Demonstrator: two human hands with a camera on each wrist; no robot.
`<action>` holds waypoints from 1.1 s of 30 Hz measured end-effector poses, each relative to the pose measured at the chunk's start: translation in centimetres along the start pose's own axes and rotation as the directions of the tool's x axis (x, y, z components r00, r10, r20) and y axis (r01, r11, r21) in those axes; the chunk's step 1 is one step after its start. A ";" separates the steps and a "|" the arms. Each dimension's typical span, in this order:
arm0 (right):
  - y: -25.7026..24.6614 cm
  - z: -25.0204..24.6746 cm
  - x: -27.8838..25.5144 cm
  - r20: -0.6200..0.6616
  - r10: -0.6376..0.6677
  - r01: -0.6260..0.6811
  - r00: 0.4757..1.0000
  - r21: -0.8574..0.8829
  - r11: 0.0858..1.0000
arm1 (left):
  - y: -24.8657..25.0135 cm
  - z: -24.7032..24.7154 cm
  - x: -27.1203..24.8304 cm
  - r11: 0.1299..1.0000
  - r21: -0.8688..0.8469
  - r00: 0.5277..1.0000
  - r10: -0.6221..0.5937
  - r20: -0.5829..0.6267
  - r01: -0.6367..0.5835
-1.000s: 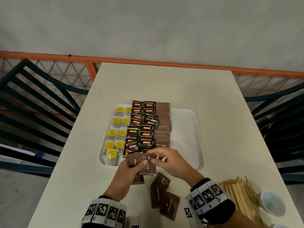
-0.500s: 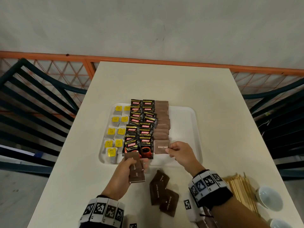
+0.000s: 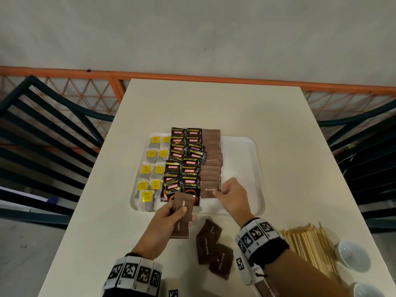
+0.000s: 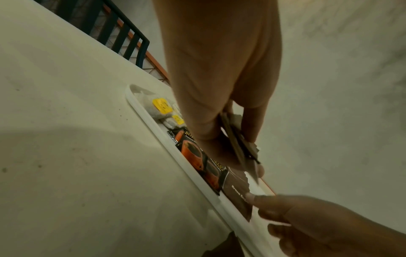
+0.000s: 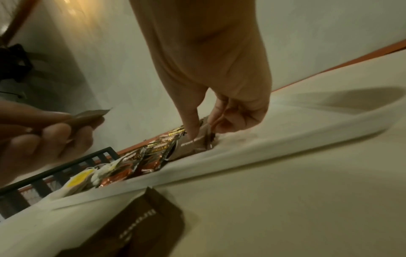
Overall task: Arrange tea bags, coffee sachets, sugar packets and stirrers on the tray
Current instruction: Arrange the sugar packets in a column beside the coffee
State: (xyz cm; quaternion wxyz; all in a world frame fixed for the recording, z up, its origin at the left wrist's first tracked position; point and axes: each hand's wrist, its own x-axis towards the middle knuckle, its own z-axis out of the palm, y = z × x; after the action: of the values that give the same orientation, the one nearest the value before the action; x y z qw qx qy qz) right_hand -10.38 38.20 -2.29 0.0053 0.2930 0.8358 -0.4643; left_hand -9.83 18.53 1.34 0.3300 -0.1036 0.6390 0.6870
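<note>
A white tray (image 3: pixel 240 159) holds yellow-tagged tea bags (image 3: pixel 151 169) on the left, black coffee sachets (image 3: pixel 186 159) in the middle and a column of brown sugar packets (image 3: pixel 211 159) beside them. My right hand (image 3: pixel 222 190) pinches the right edge of the nearest brown sugar packet (image 3: pixel 209 189) lying at the front of that column; the same packet (image 5: pixel 193 142) shows in the right wrist view. My left hand (image 3: pixel 177 213) grips a small stack of brown sugar packets (image 3: pixel 181 219) just in front of the tray; the stack (image 4: pixel 237 146) is seen edge-on in the left wrist view.
Loose brown sugar packets (image 3: pixel 211 247) lie on the table near my right wrist. A pile of wooden stirrers (image 3: pixel 308 247) and white bowls (image 3: pixel 352 256) sit at the front right. The tray's right half is bare. Dark chairs flank the table.
My right hand carried one sugar packet from the left hand's stack forward and right, and laid it at the front of the sugar column. The left hand stayed near the tray's front edge.
</note>
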 end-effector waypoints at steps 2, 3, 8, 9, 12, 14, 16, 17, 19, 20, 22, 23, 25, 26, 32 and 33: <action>-1.1 -0.4 -0.7 0.082 -0.114 0.116 0.990 -0.012 0.993 | 0.1 0.1 -0.1 0.999 0.044 1.000 0.008 0.008 -0.008; -1.7 -0.7 -1.2 0.170 -0.163 0.165 0.972 0.006 0.986 | 0.1 0.1 -0.1 0.998 0.066 1.000 0.011 0.018 -0.012; -3.1 -1.5 -2.4 0.514 -0.280 0.295 0.811 0.055 0.954 | 0.1 0.7 0.1 0.990 0.134 0.998 0.037 0.053 -0.044; -3.0 -1.5 -2.3 0.511 -0.278 0.304 0.813 0.034 0.952 | 0.0 0.9 0.3 0.990 0.134 0.998 0.040 0.047 -0.046; -2.2 -2.0 -2.1 0.466 -0.259 0.249 0.846 0.083 0.965 | 0.0 1.3 0.6 0.997 0.082 1.000 0.008 0.017 -0.009; -1.8 -2.5 -1.9 0.433 -0.199 0.153 0.879 0.139 0.978 | 0.0 1.1 0.8 0.999 0.008 0.999 -0.046 0.003 0.046; -1.2 -2.6 -1.3 0.369 -0.128 0.080 0.921 0.142 0.987 | -0.1 0.8 1.1 0.996 -0.036 0.996 -0.085 -0.016 0.085; -0.9 -2.5 -1.0 0.330 -0.094 0.053 0.939 0.130 0.990 | -0.1 0.7 1.1 0.995 -0.040 0.996 -0.090 -0.026 0.088; -0.2 -1.9 -0.3 0.266 -0.052 0.025 0.963 0.107 0.994 | 0.0 0.5 1.0 0.995 -0.055 0.996 -0.087 -0.031 0.085; 0.0 -1.6 -0.1 0.243 -0.036 0.015 0.969 0.088 0.996 | 0.1 0.5 0.9 0.995 -0.060 0.996 -0.083 -0.026 0.082; 0.1 -1.0 0.1 0.199 -0.014 0.007 0.980 0.036 0.999 | 0.2 0.4 0.7 0.997 -0.047 0.998 -0.069 -0.010 0.068; 0.1 -0.8 0.2 0.171 -0.006 0.005 0.985 0.007 1.000 | 0.2 0.4 0.7 0.998 -0.031 0.998 -0.059 -0.003 0.059; 0.1 -0.5 0.3 0.113 -0.003 0.007 0.994 -0.028 1.000 | 0.1 0.3 0.6 0.999 -0.003 0.999 -0.034 -0.005 0.034; 0.1 -0.3 0.3 0.089 -0.010 0.012 0.996 -0.022 1.000 | 0.1 0.3 0.7 1.000 0.005 1.000 -0.017 -0.009 0.017; -0.1 -0.3 -0.5 0.028 -0.079 0.080 0.996 -0.040 0.996 | 0.0 0.7 0.8 0.995 0.058 0.997 0.078 -0.027 -0.077; -0.4 -0.6 -0.9 0.020 -0.121 0.122 0.992 -0.049 0.991 | -0.1 0.8 0.9 0.994 0.068 0.995 0.093 -0.032 -0.091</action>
State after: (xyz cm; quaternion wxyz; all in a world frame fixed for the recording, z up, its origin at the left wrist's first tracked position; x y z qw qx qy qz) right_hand -9.66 38.08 -1.33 -0.0084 0.2373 0.8635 -0.4450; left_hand -10.23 19.59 0.84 0.2900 -0.0749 0.6711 0.6781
